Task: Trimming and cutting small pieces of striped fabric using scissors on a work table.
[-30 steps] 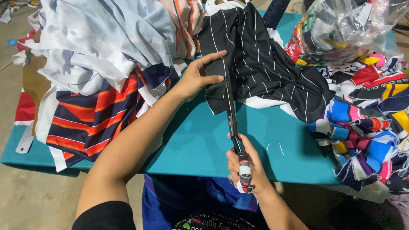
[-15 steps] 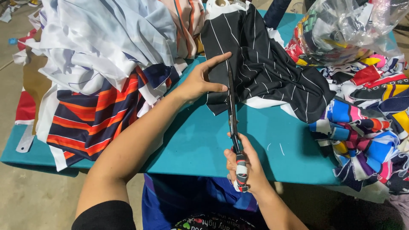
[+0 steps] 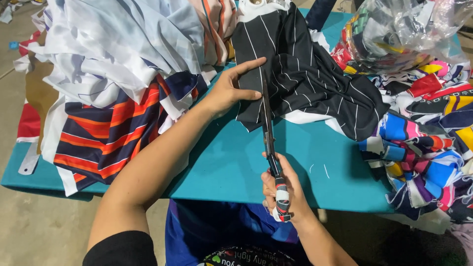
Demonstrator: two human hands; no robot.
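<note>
A black cloth with thin white stripes (image 3: 305, 74) lies on the teal table (image 3: 231, 167). My left hand (image 3: 230, 89) presses flat on its left edge, fingers stretched out. My right hand (image 3: 285, 191) grips the handles of long scissors (image 3: 268, 133), whose dark blades run up into the cloth just right of my left fingers. The handles are wrapped in red, black and white.
A heap of white, navy and orange striped cloth (image 3: 113, 88) covers the table's left side. Bright multicoloured cloth scraps (image 3: 423, 143) pile up on the right, under a clear plastic bag (image 3: 404, 29) stuffed with more. Blue fabric (image 3: 217, 231) hangs below the table's near edge.
The scissors have pushed further up into the black cloth. My left hand has stayed on the cloth's edge, and the cloth has bunched slightly.
</note>
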